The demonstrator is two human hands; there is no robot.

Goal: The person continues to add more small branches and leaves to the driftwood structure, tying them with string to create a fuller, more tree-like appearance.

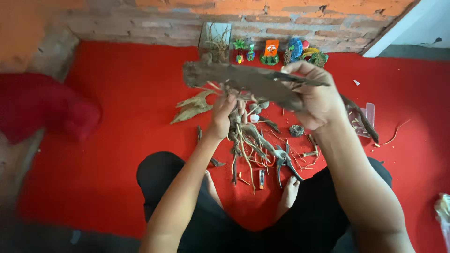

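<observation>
Few packages before you, no signs or screens. Clear plastic box [215, 41] stands upright against brick wall at far edge of red mat, dry twigs inside. Shallow clear plastic tray [366, 120] lies on mat just right of your right forearm, small brown bits in it. Crumpled clear plastic bag [443, 213] at right frame edge, mostly cut off. Labels too small to tell.

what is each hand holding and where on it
Right hand grips a flat driftwood slab near its middle. Left hand holds thin roots at their top.
</observation>
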